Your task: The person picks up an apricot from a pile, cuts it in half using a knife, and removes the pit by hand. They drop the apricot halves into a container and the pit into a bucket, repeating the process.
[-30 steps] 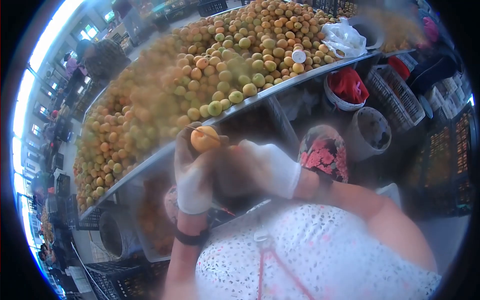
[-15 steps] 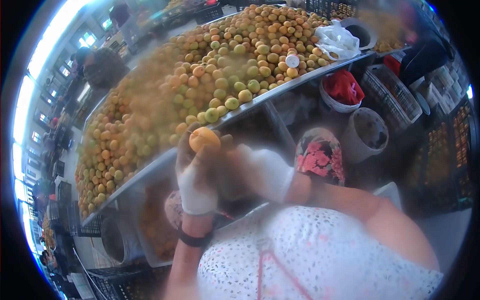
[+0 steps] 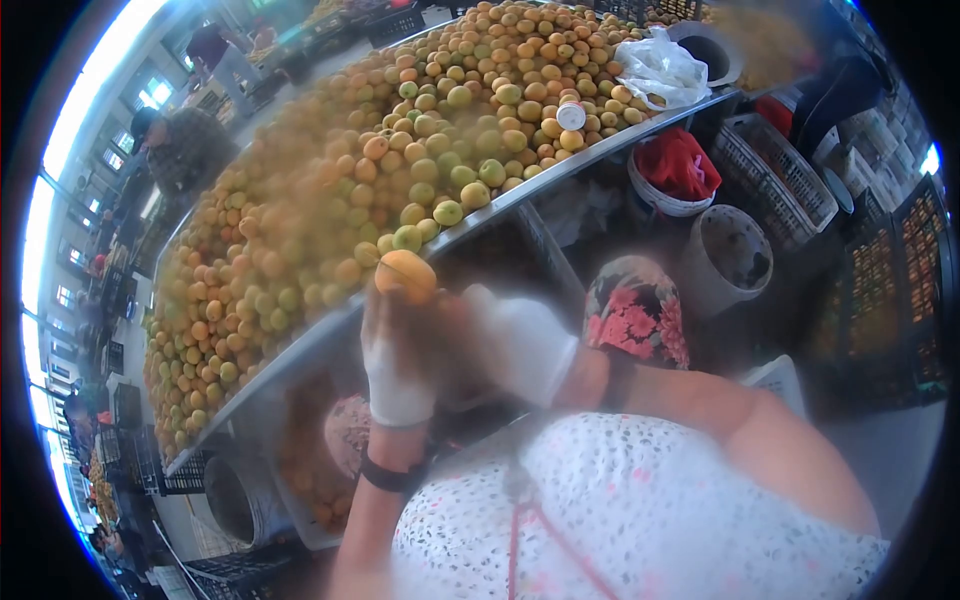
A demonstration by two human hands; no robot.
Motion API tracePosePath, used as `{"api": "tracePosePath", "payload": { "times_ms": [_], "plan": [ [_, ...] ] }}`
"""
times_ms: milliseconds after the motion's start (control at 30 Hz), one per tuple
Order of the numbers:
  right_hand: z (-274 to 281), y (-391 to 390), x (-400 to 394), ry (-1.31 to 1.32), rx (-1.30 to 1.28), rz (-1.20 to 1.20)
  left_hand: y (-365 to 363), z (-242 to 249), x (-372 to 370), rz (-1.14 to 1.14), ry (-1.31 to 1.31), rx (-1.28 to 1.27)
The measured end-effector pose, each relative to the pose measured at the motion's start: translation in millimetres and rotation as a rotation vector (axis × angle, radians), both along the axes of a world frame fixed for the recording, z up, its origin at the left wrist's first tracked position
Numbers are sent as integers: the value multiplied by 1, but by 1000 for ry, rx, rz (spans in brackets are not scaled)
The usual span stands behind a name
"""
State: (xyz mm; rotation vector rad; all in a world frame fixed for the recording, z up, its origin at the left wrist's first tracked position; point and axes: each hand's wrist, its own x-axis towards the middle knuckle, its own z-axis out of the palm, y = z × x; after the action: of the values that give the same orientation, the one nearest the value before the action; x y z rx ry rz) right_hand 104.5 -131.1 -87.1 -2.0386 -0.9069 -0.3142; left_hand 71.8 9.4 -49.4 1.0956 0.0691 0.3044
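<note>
An orange apricot [image 3: 406, 277] with a dark line across it is gripped in the fingers of my left hand [image 3: 396, 352], just off the near edge of the fruit table [image 3: 500, 208]. My right hand [image 3: 515, 345] is close beside it on the right, its fingers pointing toward the left hand. A smear on the lens blurs those fingers, so what they hold cannot be made out. Both hands wear white gloves with brownish finger areas. Beyond them, a large heap of orange and green apricots [image 3: 440, 150] covers the table.
A white plastic bag [image 3: 662, 70] and a round white lid [image 3: 571, 116] lie on the heap. Below the table's right side stand a bucket with red cloth [image 3: 676, 165], a pale bucket [image 3: 733, 250] and crates [image 3: 775, 175]. Another person [image 3: 185, 145] is across the table.
The apricot now stands a little higher in the left fingers, with more of it showing. The right hand has shifted slightly left. The whole view has moved slightly.
</note>
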Motion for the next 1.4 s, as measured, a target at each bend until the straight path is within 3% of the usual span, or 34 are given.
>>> {"api": "tracePosePath", "payload": {
  "times_ms": [133, 200, 367, 433, 467, 533, 667, 733, 800, 867, 967, 1000, 1033, 1067, 1100, 1133, 1167, 1200, 1267, 1400],
  "plan": [
    [-9, 5, 0, -4, 26, -11, -3, 7, 0, 55, -35, 99],
    [4, 3, -3, 117, -41, -41, 6, -9, 2, -57, 166, -131],
    [-17, 9, 5, 5, 47, -37, -4, 9, -2, -103, -29, 77],
    [-29, 9, 4, 2, 79, -20, -12, 12, 0, 99, -106, 375],
    [-24, 6, 1, 2, 40, -26, -6, 9, 0, 103, -109, 370],
    [-17, 3, 0, 1, -6, -30, 10, -3, 4, -94, 101, 178],
    [-9, 1, -3, 54, -31, -61, -4, -11, 14, -38, 188, -181],
    [-13, 3, -2, 65, -77, -77, -10, -14, 17, -17, 156, -167],
    [-23, 7, 0, 121, 38, -23, -9, -11, 16, 6, 122, -151],
    [-25, 5, -2, 189, 105, 9, 1, -4, 7, -99, 149, -182],
    [9, -3, -5, 141, 264, 1, 34, -34, 16, -161, 45, -381],
    [26, -9, -7, 45, 352, -32, 7, -5, 1, -65, 37, -248],
    [41, -15, -7, 38, 358, -62, 3, 0, -6, -203, 102, -351],
    [48, -17, -3, -42, 359, -75, 8, -19, -4, -208, 9, -235],
    [40, -12, 1, 100, 420, -7, 0, -19, -11, -116, -5, 266],
    [49, -14, -3, 168, 483, -5, -8, -19, -18, -114, 71, 246],
    [47, -12, -2, 124, 532, -16, -16, -14, -22, -238, -112, 205],
    [52, -13, -6, 196, 521, 14, -30, -22, -23, 63, -89, 183],
    [63, -14, -14, 300, 460, 35, -23, -34, -26, -76, -126, 78],
    [68, -10, -22, 201, 368, -23, -7, -42, -34, -389, -117, -224]
  ]
}}
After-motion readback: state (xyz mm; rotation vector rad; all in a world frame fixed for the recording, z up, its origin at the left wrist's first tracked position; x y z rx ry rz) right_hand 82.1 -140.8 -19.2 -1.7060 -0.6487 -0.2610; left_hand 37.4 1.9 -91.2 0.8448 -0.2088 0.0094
